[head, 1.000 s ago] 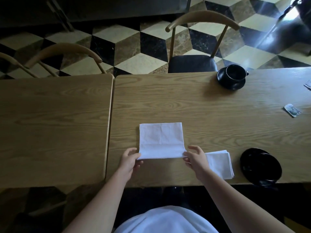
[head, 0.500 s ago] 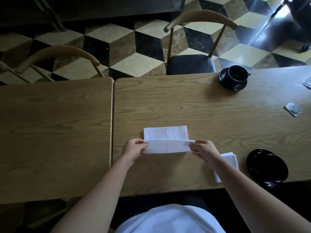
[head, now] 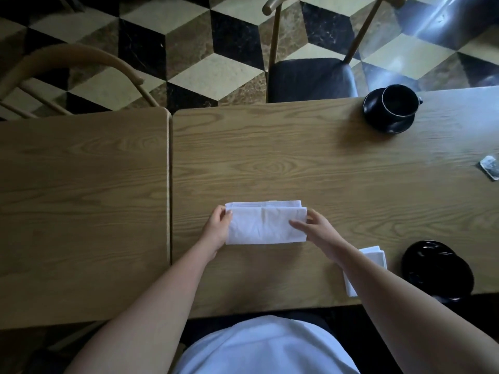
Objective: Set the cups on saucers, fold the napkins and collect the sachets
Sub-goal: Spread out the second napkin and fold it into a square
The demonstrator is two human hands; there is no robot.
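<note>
- The folded white napkin (head: 266, 225) is pinched at its left end by the left hand (head: 217, 228).
- Its right end is touched by the right hand (head: 318, 229), fingers outstretched.
- It is laid flat on the wooden table (head: 270, 163).

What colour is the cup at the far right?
Black, on a black saucer; cup shows in the head view.

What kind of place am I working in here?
Probably a cafe or restaurant dining room. Two wooden tables stand pushed together with bentwood chairs behind, on a patterned marble floor, and a black cup on a saucer and a white napkin are being laid.
</note>
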